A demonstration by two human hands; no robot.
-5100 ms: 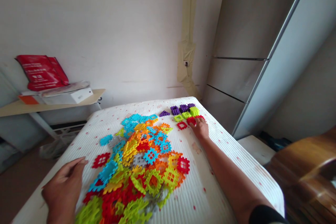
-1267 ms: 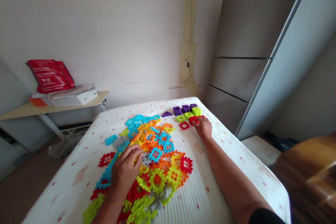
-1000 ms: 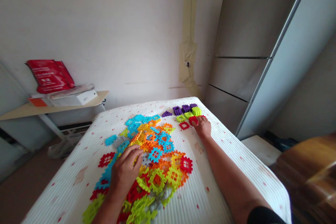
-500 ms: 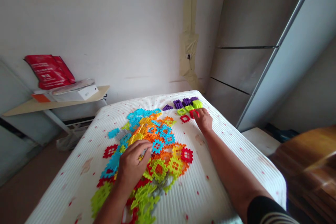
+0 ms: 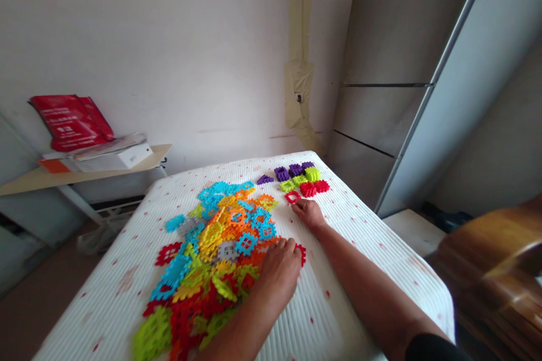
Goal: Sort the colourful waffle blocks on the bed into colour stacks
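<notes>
My left hand (image 5: 280, 268) is over the right side of a heap of interlocking plastic blocks (image 5: 212, 231). Its fingers are bent and closed beside a red window block (image 5: 302, 254); whatever they pinch is hidden. Farther back, my right hand (image 5: 309, 213) rests low over the cloth with fingers curled together, just in front of a red square frame block (image 5: 292, 197). I cannot make out anything in it. Behind that hand stand red stacked blocks (image 5: 308, 189), lime green blocks (image 5: 312, 174) and purple blocks (image 5: 281, 173), sorted by colour in rows.
A white ribbed cloth with red specks (image 5: 339, 316) covers the table. To the left, a small shelf (image 5: 158, 153) carries a white box (image 5: 131, 155) and a red bag (image 5: 70, 122). A tall grey fridge (image 5: 381, 107) stands at the right, and a wooden chair (image 5: 499, 254) nearer me.
My left hand has moved right across the heap, uncovering a grey block. My right hand has drawn back toward me from the red stacks, which now show fully. The view has shifted slightly.
</notes>
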